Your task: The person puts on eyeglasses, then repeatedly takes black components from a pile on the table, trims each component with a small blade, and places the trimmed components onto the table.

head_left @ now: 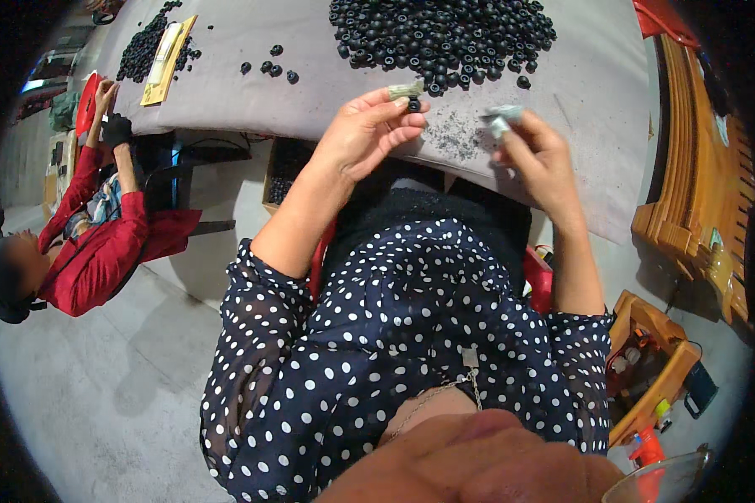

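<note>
Between the thumb and fingers of my left hand (365, 130) is a small black round part (413, 106) with a hole in it. Pale wrapping covers the tip of one finger of that hand. To its right, my right hand (541, 155) is raised over the table's near edge, thumb and fingers pinched together. Light-coloured wrapping is on its fingertips as well; a dark, blurred bit shows there, too small to name. Just beyond both hands lies a large heap of black round parts (445, 38). Black crumbs (457, 138) are scattered on the table below and between my hands.
On the grey covered table (260, 105), several loose parts (270, 67) lie left of the heap. Farther left are a yellow strip (166, 71) and another black pile (147, 49). A co-worker in red (101, 260) sits at left. Wooden furniture (688, 168) stands at right.
</note>
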`<move>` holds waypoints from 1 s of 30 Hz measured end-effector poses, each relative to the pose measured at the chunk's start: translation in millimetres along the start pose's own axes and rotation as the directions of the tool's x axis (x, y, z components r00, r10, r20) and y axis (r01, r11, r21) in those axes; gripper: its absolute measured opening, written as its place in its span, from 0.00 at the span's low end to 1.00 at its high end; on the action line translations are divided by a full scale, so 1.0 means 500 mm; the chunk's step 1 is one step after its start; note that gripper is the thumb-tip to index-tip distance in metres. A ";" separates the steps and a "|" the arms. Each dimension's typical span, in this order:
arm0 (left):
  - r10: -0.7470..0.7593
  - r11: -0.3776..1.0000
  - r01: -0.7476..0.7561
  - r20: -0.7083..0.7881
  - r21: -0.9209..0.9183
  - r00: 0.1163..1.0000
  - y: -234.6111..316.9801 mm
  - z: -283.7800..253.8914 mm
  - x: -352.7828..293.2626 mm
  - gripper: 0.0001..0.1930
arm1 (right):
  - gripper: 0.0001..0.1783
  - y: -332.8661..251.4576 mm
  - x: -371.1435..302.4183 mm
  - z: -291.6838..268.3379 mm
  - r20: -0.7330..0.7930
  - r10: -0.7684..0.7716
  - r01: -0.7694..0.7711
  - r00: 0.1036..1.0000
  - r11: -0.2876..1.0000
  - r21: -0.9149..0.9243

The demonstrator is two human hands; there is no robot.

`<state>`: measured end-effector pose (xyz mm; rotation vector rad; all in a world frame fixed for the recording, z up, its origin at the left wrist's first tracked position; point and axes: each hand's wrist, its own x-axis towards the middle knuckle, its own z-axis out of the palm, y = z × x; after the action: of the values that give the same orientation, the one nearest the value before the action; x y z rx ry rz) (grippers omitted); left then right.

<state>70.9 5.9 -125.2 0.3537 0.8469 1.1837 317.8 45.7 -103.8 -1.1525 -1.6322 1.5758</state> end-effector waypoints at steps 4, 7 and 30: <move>-0.043 0.987 0.043 -0.001 -0.152 0.999 -0.014 0.011 0.005 0.09 | 0.09 0.014 0.018 0.035 0.109 -0.045 0.049 0.993 0.998 -0.036; -0.042 0.988 0.045 0.022 -0.145 0.999 -0.016 0.011 0.013 0.09 | 0.11 0.008 0.024 0.045 0.129 -0.008 -0.002 0.992 0.997 0.078; 0.074 0.993 -0.075 0.014 0.089 0.997 -0.067 0.038 -0.006 0.10 | 0.21 0.004 -0.004 0.081 -0.030 -0.095 0.100 0.995 0.954 0.281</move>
<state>106.6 -5.9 -133.5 0.4678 0.8855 1.2140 283.8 24.9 -110.7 -0.9182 -1.3759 1.6661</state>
